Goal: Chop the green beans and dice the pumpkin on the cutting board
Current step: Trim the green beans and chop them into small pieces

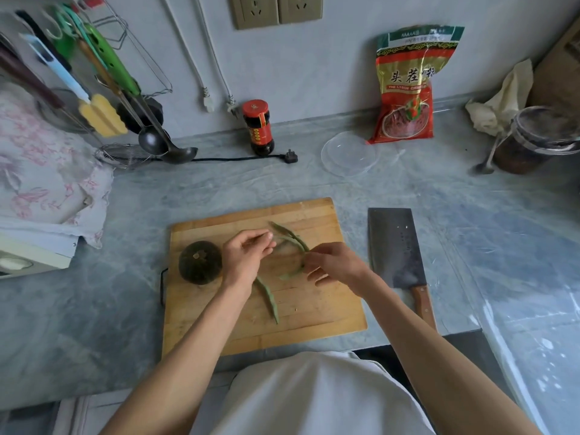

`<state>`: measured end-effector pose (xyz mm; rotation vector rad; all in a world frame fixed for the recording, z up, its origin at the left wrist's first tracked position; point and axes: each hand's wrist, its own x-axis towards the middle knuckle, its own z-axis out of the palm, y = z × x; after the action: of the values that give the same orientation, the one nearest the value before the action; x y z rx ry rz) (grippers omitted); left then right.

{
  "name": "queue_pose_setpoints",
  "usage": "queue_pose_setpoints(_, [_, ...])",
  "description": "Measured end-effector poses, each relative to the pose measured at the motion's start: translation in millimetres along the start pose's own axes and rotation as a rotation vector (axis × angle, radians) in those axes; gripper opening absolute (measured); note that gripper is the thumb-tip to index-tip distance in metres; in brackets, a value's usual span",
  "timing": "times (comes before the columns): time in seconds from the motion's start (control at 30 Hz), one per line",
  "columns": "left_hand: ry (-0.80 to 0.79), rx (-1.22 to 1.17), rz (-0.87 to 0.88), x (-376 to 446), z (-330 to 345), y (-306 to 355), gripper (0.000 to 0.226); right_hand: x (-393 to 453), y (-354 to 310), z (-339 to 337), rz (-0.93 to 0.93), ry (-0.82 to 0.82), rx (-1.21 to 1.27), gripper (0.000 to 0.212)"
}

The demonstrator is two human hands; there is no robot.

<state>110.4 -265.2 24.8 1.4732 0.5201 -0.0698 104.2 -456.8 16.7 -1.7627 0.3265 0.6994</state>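
- While both hands worked one bean [293, 243], left hand [246, 257] pinched its end, right hand [335, 265] gripped loosely.
- Risked snapping unevenly; lay uncut beside pumpkin [200, 262], cleaver [397, 246] untouched.

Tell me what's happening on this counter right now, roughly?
A person stands at a wooden cutting board and handles green beans with both hands. The left hand pinches one end of a bean, and the right hand grips a curved one. Another bean lies loose on the board. The pumpkin sits whole at the board's left edge. The cleaver lies untouched on the counter to the right, so no cutting has started.
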Motion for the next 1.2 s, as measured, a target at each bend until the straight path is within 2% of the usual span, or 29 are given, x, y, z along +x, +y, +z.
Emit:
queue_pose_setpoints(0.07, [0.065, -0.092, -0.021, -4.3, -6.4, -3.5, 0.014, 2.0, -4.5, 8.6, 0.0, -0.036, -0.049, 0.021])
queue_pose_setpoints(0.17, [0.125, -0.238, -0.072, -8.3, -10.7, -5.2, 0.018, 5.5, -6.6, 16.7, -0.078, -0.014, -0.253, 0.014])
queue_pose_setpoints(0.23, [0.13, -0.236, -0.061, -10.8, -12.1, -5.3, 0.019, 6.9, -8.0, 16.9, -0.102, -0.016, -0.296, 0.008])
queue_pose_setpoints(0.3, [0.124, -0.147, -0.01, -12.3, -14.7, -4.7, 0.014, 7.5, -10.1, 16.1, -0.085, 0.037, -0.202, 0.01])
queue_pose_setpoints(0.4, [0.08, 0.148, 0.103, -10.6, -23.2, -7.0, 0.009, 5.1, -14.1, 13.6, -0.086, 0.185, 0.003, 0.012])
queue_pose_setpoints(0.5, [-0.027, 0.678, 0.312, -9.8, -28.1, -7.7, 0.018, 5.0, -13.4, 10.6, -0.21, 0.278, -0.195, 0.02])
queue_pose_setpoints(0.6, [-0.165, 1.018, 0.568, -10.6, -18.0, -5.4, 0.033, 3.5, -14.5, 13.8, -0.372, 0.217, -0.412, 0.027])
queue_pose_setpoints(0.67, [-0.202, 1.139, 0.674, -5.3, -12.5, -4.7, 0.027, 4.7, -14.1, 13.5, -0.446, 0.193, -0.488, 0.029])
queue_pose_setpoints(0.73, [-0.237, 1.221, 0.709, 3.8, -12.4, -3.9, 0.022, 5.4, -13.2, 6.8, -0.466, 0.123, -0.553, 0.029])
queue_pose_setpoints(0.83, [-0.391, 1.199, 0.702, 15.5, -18.6, -3.5, 0.025, 3.7, -8.1, -3.0, -0.439, -0.005, -0.703, 0.023])
queue_pose_setpoints(0.9, [-0.468, 1.246, 0.668, 19.7, -23.6, -3.7, 0.037, 3.0, -5.7, -3.6, -0.429, -0.003, -0.744, 0.018])
queue_pose_setpoints(1.0, [-0.421, 1.356, 0.599, 15.1, -24.8, -8.1, 0.06, 1.9, -8.9, 1.7, -0.408, 0.058, -0.693, 0.014])
queue_pose_setpoints(1.07, [-0.365, 1.374, 0.615, 3.2, -17.0, -12.1, 0.068, 0.4, -13.2, 6.4, -0.385, 0.041, -0.586, 0.013])
queue_pose_setpoints(1.13, [-0.339, 1.271, 0.677, -8.0, -6.5, -16.1, 0.069, -1.5, -15.8, 11.1, -0.354, 0.033, -0.448, 0.014])
queue_pose_setpoints(1.2, [-0.335, 1.142, 0.737, -9.5, 0.8, -19.0, 0.059, -0.8, -16.5, 12.2, -0.324, 0.098, -0.373, 0.011])
